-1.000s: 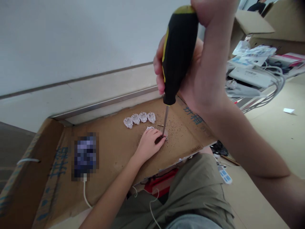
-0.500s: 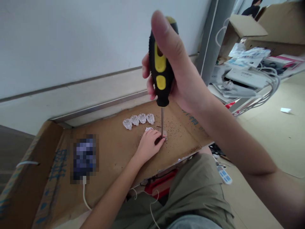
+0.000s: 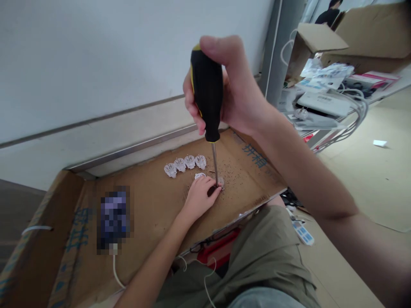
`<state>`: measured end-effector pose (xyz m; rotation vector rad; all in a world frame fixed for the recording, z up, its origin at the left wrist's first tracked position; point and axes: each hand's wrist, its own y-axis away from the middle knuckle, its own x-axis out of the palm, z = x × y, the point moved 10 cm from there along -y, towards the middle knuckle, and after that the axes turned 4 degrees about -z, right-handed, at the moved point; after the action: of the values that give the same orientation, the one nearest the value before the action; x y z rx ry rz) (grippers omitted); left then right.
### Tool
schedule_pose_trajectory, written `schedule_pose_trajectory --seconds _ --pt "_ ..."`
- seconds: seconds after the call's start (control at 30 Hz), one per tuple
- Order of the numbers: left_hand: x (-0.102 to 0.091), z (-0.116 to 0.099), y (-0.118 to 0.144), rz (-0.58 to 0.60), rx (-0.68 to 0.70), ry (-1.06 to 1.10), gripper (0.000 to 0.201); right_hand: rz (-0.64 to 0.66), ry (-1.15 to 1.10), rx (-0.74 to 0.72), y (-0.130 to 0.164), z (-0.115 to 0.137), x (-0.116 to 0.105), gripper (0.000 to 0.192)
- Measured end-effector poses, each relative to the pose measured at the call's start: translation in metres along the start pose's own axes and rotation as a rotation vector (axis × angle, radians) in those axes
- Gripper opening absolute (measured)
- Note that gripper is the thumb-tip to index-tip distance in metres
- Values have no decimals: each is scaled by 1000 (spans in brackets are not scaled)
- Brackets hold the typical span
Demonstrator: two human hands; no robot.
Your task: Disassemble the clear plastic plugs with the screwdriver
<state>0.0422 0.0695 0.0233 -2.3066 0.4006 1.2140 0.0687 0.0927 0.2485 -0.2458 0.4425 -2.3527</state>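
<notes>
My right hand is closed round the black and yellow handle of a screwdriver, held nearly upright with its thumb near the top end. The steel shaft points down to the fingertips of my left hand. That hand rests low on the cardboard, its fingers pinched on a clear white plug that they mostly cover. A small round clear piece shows beside the shaft tip; the contact at the tip is hidden. Just beyond the left hand stand several clear white plugs in a row, pins up.
Small dark screws lie scattered on the cardboard tray. A blurred-out device with a white cable lies at left. To the right, a shelf holds cables, packets and an open carton. A person is in the background.
The screwdriver handle has turned in my right hand, its yellow inserts no longer facing me. My right hand sits a little lower and further left; the left hand stays put.
</notes>
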Motion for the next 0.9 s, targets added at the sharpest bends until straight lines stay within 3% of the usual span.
schedule_pose_trajectory --seconds 0.07,0.13,0.2,0.23,0.27,0.37,0.43,0.53,0.63,0.7,0.77,0.83,0.9 --pt "0 0 0 -2 -4 3 20 -67 33 -11 4 4 1 41" --pt "0 -1 -1 -3 -6 4 20 -299 -6 -9 14 6 -13 31" --pt "-1 -1 -1 -5 -9 2 19 -439 -37 31 26 3 -21 23" --pt "-1 -1 -1 -5 -9 0 18 -400 -54 47 27 2 -18 20" --pt "-2 -2 -1 -7 -9 -2 18 -262 -74 59 25 0 -7 18" --pt "-3 -3 -1 -10 -3 -10 18 292 -212 57 23 1 35 19" --pt "-3 -3 -1 -13 -2 -15 18 419 -276 32 17 3 39 26" --pt "-3 -2 -1 -18 -8 -18 20 196 -41 6 -3 -3 19 28" --pt "-2 -1 0 -21 -13 -18 20 -72 212 -111 -1 8 6 28" --pt "-2 0 0 -18 -13 -21 20 -299 137 -200 12 16 -8 34" --pt "-1 -1 1 -14 -9 -27 21 -487 32 -193 21 11 -25 41" --pt "-1 -2 1 -11 -2 -32 21 -492 -1 -142 15 1 -34 50" --pt "-2 -2 1 -12 -2 -35 21 -302 6 -54 -2 -9 -31 53"
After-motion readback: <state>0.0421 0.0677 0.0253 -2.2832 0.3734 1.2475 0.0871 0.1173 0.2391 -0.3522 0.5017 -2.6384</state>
